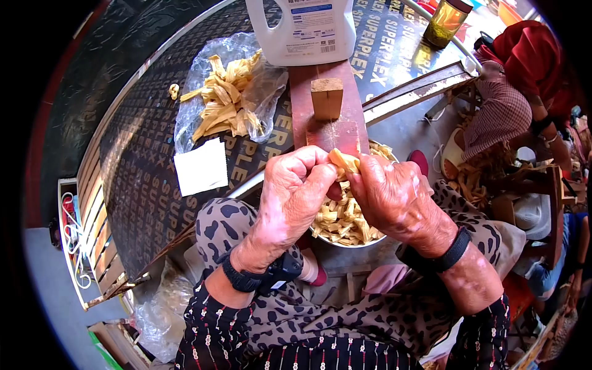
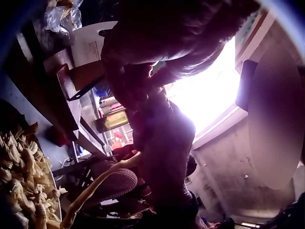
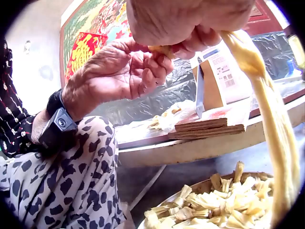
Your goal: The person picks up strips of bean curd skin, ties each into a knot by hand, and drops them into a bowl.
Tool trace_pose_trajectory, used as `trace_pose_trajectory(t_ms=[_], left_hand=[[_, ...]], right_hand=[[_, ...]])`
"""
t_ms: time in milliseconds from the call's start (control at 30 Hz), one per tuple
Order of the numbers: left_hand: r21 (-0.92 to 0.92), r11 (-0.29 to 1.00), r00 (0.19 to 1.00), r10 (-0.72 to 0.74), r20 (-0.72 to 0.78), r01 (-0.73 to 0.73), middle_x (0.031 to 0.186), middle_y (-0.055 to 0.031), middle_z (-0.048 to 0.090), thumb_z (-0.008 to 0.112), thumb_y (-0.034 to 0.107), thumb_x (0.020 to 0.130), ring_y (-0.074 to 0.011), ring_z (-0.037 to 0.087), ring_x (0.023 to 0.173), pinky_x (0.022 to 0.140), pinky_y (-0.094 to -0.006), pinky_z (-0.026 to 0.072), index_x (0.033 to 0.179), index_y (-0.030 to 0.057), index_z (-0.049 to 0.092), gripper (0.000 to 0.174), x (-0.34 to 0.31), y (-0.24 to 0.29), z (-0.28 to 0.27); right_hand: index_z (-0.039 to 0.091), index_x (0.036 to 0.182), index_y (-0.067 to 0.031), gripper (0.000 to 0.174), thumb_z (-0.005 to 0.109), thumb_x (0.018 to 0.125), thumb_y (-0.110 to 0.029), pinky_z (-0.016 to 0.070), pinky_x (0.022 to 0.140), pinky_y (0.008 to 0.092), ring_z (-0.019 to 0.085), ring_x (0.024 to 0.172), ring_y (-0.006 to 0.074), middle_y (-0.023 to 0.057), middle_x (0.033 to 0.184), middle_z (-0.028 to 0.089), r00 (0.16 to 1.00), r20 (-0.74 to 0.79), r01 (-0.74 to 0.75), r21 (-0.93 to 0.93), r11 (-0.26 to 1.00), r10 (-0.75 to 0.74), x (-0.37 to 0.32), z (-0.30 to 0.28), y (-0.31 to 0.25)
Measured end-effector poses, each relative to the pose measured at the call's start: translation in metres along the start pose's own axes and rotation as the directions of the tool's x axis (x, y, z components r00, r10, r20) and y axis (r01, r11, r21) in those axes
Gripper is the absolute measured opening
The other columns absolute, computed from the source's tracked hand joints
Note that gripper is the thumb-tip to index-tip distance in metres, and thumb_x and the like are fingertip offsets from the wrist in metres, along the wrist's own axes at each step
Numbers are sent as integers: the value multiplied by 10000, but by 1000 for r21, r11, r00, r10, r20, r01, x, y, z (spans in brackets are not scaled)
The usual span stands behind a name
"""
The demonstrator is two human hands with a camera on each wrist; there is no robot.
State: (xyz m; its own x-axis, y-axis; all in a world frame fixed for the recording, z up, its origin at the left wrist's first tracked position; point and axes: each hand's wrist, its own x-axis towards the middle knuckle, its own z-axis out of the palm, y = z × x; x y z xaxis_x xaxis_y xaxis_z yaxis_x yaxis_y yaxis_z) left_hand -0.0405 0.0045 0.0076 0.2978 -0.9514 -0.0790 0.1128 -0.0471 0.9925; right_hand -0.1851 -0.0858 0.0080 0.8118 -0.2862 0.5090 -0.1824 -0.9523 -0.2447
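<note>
In front of the chest, my left hand [image 1: 290,194] and right hand [image 1: 401,197] meet at a pale yellow, leathery strip [image 1: 344,161]. Fingers and thumb of each hand pinch it, close together. The strip's long tail [image 3: 269,109] hangs from the right hand in the right wrist view, down past the bowl. Below the hands stands a round bowl with a pale rim [image 1: 354,246], full of short, folded yellow pieces [image 3: 209,205]. Beyond the hands, a wooden block [image 1: 327,98] stands on a reddish plank [image 1: 302,77], with an upright blade [image 3: 199,90] against it.
Longer yellow strips [image 1: 228,92] lie on a plastic bag [image 1: 271,80] on the dark printed board. Nearby are a white paper sheet [image 1: 201,168], a large white jug [image 1: 308,52] and a lidded jar [image 1: 445,24]. Another person [image 1: 512,92] sits at the right.
</note>
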Motion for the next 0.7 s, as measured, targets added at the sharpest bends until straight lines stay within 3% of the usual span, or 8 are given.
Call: trace_pose_trajectory(t_ms=[67, 300, 400, 433, 500, 567, 600, 700], left_hand=[[-58, 998, 1000, -26, 5, 26, 682, -19, 605, 537, 153, 883, -56, 562, 610, 570, -198, 454, 826, -24, 599, 196, 1, 2, 1], [96, 974, 962, -219, 162, 206, 781, -44, 625, 490, 167, 902, -94, 593, 665, 604, -215, 492, 888, -16, 606, 217, 8, 0, -9], [38, 996, 979, -85, 184, 79, 786, -38, 618, 475, 157, 916, -80, 575, 634, 586, -203, 485, 906, -24, 594, 217, 4, 0, -7], [38, 996, 979, -85, 185, 79, 786, -38, 618, 475, 157, 916, -80, 575, 634, 586, -203, 485, 906, -24, 594, 217, 2, 2, -6], [172, 979, 985, 86, 149, -112, 787, -29, 609, 482, 156, 921, -69, 566, 633, 587, -200, 482, 924, -27, 591, 213, -2, 4, -4], [170, 977, 983, 106, 148, -130, 791, -22, 604, 500, 173, 919, -60, 564, 649, 588, -193, 476, 926, -31, 594, 224, -4, 4, -6], [141, 980, 981, 118, 156, -141, 802, -26, 606, 506, 180, 916, -59, 564, 650, 587, -189, 475, 918, -31, 598, 231, -5, 6, -6], [113, 980, 978, 143, 155, -161, 822, -57, 596, 520, 175, 899, -70, 556, 631, 572, -195, 480, 886, -46, 603, 236, -6, 11, -6]], right_hand=[[448, 763, -28, 178, 557, 851, -137, 416, 413, 349, 518, 462, 245, 93, 588, 465, 999, 1, 36, -30, 999, -36, 0, 1, 4], [478, 842, 24, 175, 520, 882, -141, 396, 376, 315, 520, 448, 200, 80, 586, 469, 986, 100, 152, -173, 973, -137, -6, 4, 5], [479, 839, 14, 211, 554, 876, -179, 415, 393, 322, 555, 475, 213, 89, 604, 512, 991, 106, 93, -90, 992, -83, -6, 1, 5], [484, 848, 10, 232, 584, 861, -199, 428, 410, 332, 570, 495, 233, 101, 617, 530, 997, 37, 68, -13, 998, -68, -5, 1, 7], [489, 857, 6, 258, 615, 845, -219, 440, 427, 343, 585, 515, 252, 113, 630, 548, 999, -31, 46, 67, 997, -44, -5, -1, 9], [506, 884, -3, 306, 671, 801, -247, 455, 459, 364, 590, 542, 289, 129, 652, 566, 999, -23, 31, 248, 968, -26, -3, -9, 12], [556, 1021, 56, 378, 717, 748, -150, 502, 539, 348, 651, 686, 301, 172, 856, 639, 996, 85, -17, 234, 972, -3, -3, -17, 11], [564, 1011, 47, 371, 725, 740, -148, 495, 523, 346, 644, 656, 296, 160, 809, 640, 998, 57, 11, 274, 962, -28, -3, -22, 13]])
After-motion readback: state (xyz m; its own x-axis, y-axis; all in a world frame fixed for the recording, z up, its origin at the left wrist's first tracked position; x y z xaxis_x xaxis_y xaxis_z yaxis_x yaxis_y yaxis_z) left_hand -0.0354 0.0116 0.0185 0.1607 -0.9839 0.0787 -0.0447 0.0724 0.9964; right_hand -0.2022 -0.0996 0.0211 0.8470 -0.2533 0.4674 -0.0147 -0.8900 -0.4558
